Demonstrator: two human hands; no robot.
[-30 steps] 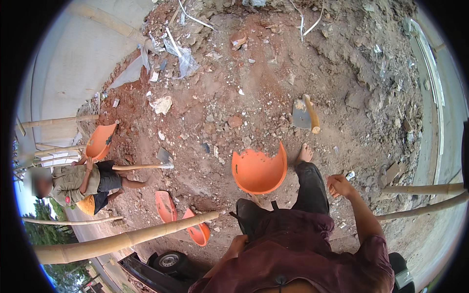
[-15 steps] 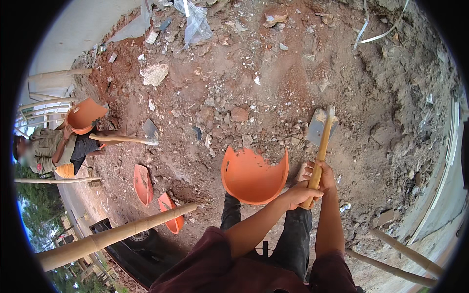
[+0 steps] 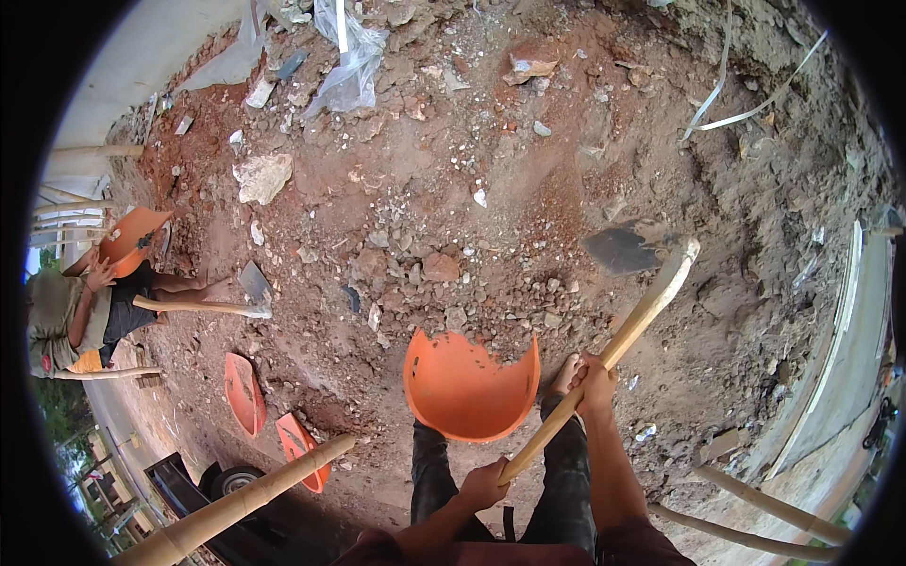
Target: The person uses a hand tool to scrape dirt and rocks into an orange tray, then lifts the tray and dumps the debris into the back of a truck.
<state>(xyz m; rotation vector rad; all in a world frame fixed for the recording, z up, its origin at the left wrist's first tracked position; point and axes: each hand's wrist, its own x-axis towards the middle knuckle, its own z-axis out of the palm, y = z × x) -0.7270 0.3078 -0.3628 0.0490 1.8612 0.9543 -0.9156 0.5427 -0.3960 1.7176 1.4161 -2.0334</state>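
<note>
My two hands grip the long wooden handle [image 3: 630, 332] of a hoe. My right hand [image 3: 595, 379] holds it at mid-length; my left hand [image 3: 484, 483] holds its near end. The dark metal blade [image 3: 620, 249] hangs just above the red-brown soil at the right. A broken orange plastic basket [image 3: 469, 389] sits on the ground at my feet, left of the handle, empty. Loose stones and clods [image 3: 444, 269] lie just beyond it.
Another person [image 3: 80, 307] crouches at the far left with an orange basket [image 3: 132, 236] and a second hoe [image 3: 212, 304]. Two orange basket pieces [image 3: 269, 415] lie at lower left. Bamboo poles [image 3: 245, 500] cross the lower edge. Plastic sheeting [image 3: 354, 66] lies at the top.
My right hand, then my left, took hold of the hoe handle and lifted it off the ground. The view swung left and down.
</note>
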